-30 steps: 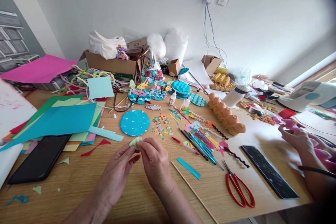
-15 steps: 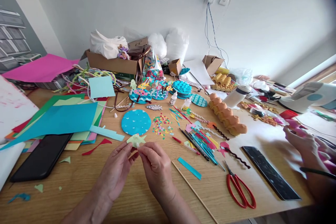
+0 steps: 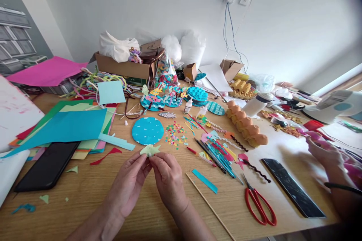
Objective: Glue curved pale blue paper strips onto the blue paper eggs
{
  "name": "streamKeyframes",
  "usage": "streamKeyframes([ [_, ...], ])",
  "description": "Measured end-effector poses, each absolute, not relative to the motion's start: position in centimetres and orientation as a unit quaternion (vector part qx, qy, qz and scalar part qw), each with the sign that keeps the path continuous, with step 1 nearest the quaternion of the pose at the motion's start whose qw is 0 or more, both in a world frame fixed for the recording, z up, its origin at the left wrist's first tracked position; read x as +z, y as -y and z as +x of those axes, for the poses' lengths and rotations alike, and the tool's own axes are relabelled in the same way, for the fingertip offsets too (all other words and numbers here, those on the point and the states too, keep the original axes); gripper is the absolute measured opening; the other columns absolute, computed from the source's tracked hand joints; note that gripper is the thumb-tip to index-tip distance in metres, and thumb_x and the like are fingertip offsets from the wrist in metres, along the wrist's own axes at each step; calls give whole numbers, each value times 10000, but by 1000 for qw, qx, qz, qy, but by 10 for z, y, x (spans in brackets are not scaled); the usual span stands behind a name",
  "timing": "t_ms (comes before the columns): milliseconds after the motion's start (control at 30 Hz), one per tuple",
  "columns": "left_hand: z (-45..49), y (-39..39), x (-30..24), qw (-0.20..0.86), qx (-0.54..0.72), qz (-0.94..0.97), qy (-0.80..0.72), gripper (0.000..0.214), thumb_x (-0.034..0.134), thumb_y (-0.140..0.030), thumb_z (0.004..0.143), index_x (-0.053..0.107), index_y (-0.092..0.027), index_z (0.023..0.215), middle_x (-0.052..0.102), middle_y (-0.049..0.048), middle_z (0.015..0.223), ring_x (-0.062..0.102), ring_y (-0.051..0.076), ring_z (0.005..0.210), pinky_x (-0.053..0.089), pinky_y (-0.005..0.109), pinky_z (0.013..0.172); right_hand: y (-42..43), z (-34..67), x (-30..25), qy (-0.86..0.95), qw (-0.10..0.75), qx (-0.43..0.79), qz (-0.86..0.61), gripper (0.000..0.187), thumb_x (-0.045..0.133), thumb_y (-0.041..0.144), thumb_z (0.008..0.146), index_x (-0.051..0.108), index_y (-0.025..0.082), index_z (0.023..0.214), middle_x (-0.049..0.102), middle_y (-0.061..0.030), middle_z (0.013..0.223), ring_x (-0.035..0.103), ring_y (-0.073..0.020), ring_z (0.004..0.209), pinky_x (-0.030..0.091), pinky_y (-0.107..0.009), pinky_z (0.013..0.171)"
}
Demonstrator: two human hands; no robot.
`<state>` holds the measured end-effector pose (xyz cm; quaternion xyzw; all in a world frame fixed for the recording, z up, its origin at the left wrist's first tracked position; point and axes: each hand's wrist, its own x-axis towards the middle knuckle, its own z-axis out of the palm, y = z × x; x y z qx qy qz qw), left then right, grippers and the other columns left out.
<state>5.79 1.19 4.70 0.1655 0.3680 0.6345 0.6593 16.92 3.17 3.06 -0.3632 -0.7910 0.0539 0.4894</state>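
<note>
- Presently, an open cardboard box [image 3: 121,68] is standing beyond the blue disc [image 3: 147,131], carrying a white bag [image 3: 117,47], with a brown leather bag [image 3: 151,57] leaning at its right end.
- Two white-filled plastic bags [image 3: 194,49] are bulging against the wall, also beyond the disc.
- Two small bottles [image 3: 187,106] are standing to the disc's right and slightly beyond; how full they are is hard to tell.
- Farther right of the disc, an orange egg-carton strip [image 3: 245,124] is lying with its cups pointing up.
- On the near side of the disc, the left hand [image 3: 126,182] and right hand [image 3: 169,179] are coming together at the fingertips, both pinching a pale green paper cutout [image 3: 150,150] by its lower edge.
- Both forearms are reaching in from the near edge, the wrists sitting lower than the fingers.
- The bottles are bearing labels too small to read.
</note>
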Motion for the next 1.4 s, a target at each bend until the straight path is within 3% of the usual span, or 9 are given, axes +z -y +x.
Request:
streamKeyframes([
  [333,57,-15,41,647,633,184,-384,255,788,-226,617,670,-172,836,673,8,829,587,116,799,472,201,742,-31,167,29,763,477,128,-417,124,495,152,873,567,176,776,624,-39,719,559,-155,667,445,-255,611],
  [600,62,-21,40,603,664,177,-404,264,812,-224,565,660,-167,774,653,-9,744,584,105,711,471,186,666,-32,155,28,588,513,386,-493,123,619,179,717,502,197,682,555,28,645,503,-112,584,394,-218,554],
  [833,65,-22,42,585,672,194,-410,289,798,-233,575,632,-185,807,657,-15,724,607,121,688,483,208,658,-34,149,29,390,517,628,-432,191,680,285,632,541,188,722,538,52,628,450,-88,541,374,-214,537],
  [1167,69,-26,35,611,674,161,-383,273,803,-198,558,628,-179,765,662,-23,706,601,90,660,478,174,660,-37,147,23,386,552,580,-459,129,687,255,621,600,159,626,583,29,599,478,-104,565,389,-234,572],
  [1400,74,-23,35,639,651,169,-374,239,770,-227,626,648,-185,827,676,3,802,617,134,766,479,226,708,-43,158,24,377,525,617,-449,171,700,284,603,571,172,601,566,37,564,473,-99,531,403,-239,568],
])
